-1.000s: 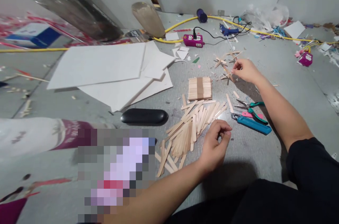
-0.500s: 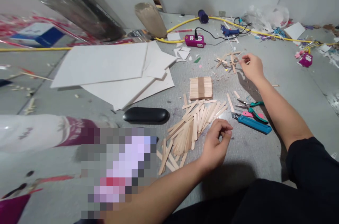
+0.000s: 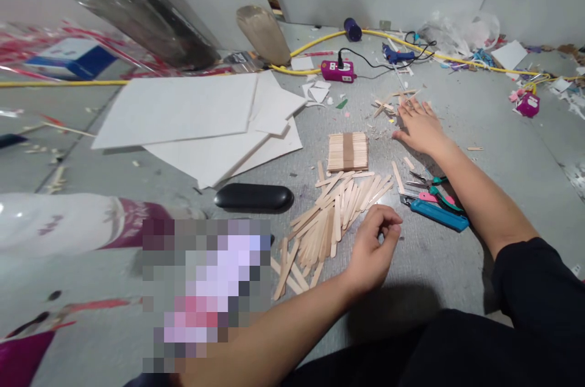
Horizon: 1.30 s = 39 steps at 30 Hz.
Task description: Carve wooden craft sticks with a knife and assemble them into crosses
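My right hand [image 3: 421, 126] lies with fingers spread, palm down, over a small heap of craft-stick pieces [image 3: 384, 106]. Its fingertips cover part of that heap. My left hand [image 3: 372, 247] rests loosely curled, thumb tip against the fingers, and I see nothing in it. Beside it fans out a loose pile of wooden craft sticks [image 3: 322, 231]. Behind the pile sits a banded bundle of craft sticks [image 3: 336, 152]. Between my forearms lie a blue utility knife [image 3: 439, 215] and green-handled pliers [image 3: 441, 195], with a pink-handled tool partly under the pliers.
White foam boards [image 3: 183, 110] are stacked at left, with a black case [image 3: 253, 197] in front. A purple power strip [image 3: 338, 71], a yellow cord and a blue glue gun [image 3: 397, 53] lie at the back. Bottles [image 3: 260, 33] and paper scraps stand or lie around.
My right hand has gone from a pinch to spread fingers, lowering onto the stick pieces and shifting left. My left hand has stayed in place.
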{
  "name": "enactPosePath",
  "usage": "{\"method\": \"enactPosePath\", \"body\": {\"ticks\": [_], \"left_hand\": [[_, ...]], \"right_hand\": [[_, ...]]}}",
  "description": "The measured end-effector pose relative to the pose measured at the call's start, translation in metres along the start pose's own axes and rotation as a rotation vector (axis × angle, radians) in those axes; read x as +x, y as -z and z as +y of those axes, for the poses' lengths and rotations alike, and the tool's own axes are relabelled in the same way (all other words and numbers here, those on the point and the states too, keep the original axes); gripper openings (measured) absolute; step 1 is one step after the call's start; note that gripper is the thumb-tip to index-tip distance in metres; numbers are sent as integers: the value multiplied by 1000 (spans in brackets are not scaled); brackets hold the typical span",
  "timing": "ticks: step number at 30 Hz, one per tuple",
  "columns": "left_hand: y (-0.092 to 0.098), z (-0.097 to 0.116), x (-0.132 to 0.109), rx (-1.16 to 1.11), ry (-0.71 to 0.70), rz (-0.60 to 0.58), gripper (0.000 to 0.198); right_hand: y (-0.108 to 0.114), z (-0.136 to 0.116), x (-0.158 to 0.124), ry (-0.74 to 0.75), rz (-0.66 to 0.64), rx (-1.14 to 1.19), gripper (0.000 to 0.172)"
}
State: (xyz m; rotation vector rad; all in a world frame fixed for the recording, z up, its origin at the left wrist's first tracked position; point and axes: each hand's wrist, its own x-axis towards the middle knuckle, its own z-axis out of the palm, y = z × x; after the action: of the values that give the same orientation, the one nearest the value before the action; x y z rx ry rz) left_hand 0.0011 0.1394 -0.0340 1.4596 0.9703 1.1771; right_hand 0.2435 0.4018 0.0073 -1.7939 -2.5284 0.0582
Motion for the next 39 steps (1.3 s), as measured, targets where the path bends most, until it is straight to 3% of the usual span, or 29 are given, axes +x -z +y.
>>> {"method": "enactPosePath", "body": {"ticks": [16, 20, 25, 33, 39], "left_hand": [[2, 2, 0, -24, 55, -19, 11], [1, 1, -1, -21, 54, -13, 10], [1, 1, 0, -17, 48, -19, 11], [0, 2, 0, -14, 73, -1, 13], [0, 4, 0, -10, 70, -7, 13]], "right_hand": [[2, -8, -5, -48, 16, -5, 86], [22, -1, -6, -48, 16, 21, 89], [45, 21, -12, -154, 98, 41, 73], [4, 27, -13, -177, -41, 62, 101], [-1, 34, -9, -154, -40, 107, 106]]}}
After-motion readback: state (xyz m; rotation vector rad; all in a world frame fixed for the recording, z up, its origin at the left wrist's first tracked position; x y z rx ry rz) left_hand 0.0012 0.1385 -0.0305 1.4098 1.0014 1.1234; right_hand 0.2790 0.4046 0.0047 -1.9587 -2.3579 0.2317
